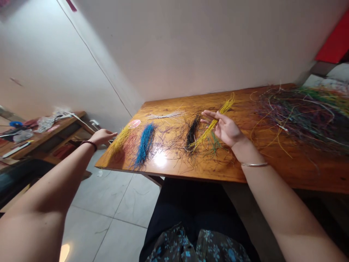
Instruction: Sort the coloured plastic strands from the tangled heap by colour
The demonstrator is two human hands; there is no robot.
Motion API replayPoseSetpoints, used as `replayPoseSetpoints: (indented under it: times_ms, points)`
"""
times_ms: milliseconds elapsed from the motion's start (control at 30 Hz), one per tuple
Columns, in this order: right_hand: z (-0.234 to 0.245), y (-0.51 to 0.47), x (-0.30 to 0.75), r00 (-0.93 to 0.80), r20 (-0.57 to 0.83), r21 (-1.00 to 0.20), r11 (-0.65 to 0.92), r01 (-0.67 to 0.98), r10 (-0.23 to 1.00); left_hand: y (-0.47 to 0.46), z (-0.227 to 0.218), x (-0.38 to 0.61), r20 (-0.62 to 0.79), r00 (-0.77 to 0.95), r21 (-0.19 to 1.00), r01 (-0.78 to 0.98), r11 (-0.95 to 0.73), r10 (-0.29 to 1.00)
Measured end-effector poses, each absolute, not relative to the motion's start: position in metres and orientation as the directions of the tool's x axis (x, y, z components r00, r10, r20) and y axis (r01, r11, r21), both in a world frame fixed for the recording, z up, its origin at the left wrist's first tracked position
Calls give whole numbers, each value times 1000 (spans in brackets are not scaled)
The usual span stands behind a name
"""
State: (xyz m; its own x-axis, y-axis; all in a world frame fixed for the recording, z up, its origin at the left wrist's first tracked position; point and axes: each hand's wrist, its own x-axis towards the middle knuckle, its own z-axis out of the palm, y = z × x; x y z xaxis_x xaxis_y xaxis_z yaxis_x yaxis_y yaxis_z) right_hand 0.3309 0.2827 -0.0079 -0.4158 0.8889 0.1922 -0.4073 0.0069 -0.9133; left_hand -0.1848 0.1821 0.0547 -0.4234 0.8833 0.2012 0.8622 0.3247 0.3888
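Note:
My right hand (225, 129) grips a bundle of thin yellow strands (215, 122) between thumb and fingers, above a varnished wooden table (218, 169). My left hand (103, 136) is at the table's near left corner, holding nothing, its fingertips close to a second yellow bundle (121, 139). Laid out in a row are a blue bundle (145, 143), a black bundle (192, 133) and a pale bundle (166, 115). A tangled heap of multicoloured strands (302, 116) covers the table's right end. Loose dark strands are scattered around the bundles.
A wooden shelf (46, 136) with cluttered items and a white cable stands beyond my left arm. Below the table's edge are a tiled floor (109, 196) and my dark, floral-patterned lap (196, 233). A wall (191, 43) rises behind the table, with something red (334, 40) at upper right.

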Motion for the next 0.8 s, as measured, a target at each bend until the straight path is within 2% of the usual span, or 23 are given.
replayPoseSetpoints:
  times_ms: [100, 200, 233, 333, 433, 500, 667, 800]
  points:
    - [-10, 284, 330, -424, 231, -895, 21, -445, 876, 199, 61, -152, 164, -376, 333, 892, 307, 912]
    - [-11, 284, 330, -438, 273, -882, 41, -470, 856, 214, 63, -85, 184, -236, 330, 929, 166, 954]
    - [-11, 284, 330, -442, 286, -880, 50, -473, 850, 216, 62, -56, 192, -165, 339, 936, 93, 967]
    - [-7, 281, 332, -440, 311, -887, 91, -452, 842, 220, 60, 32, 325, 149, 377, 885, -273, 934]
    - [-4, 278, 334, -429, 324, -899, 133, -418, 843, 231, 52, 102, 365, 310, 508, 724, -467, 878]
    - [-3, 277, 334, -428, 344, -895, 154, -418, 836, 244, 44, 134, 316, 358, 612, 631, -477, 879]
    - [-6, 280, 335, -413, 351, -903, 187, -387, 841, 273, 16, 174, 121, 460, 844, 419, -335, 880]
    - [-11, 285, 335, -377, 356, -913, 232, -336, 855, 274, -5, 183, 125, 499, 939, 220, -265, 858]
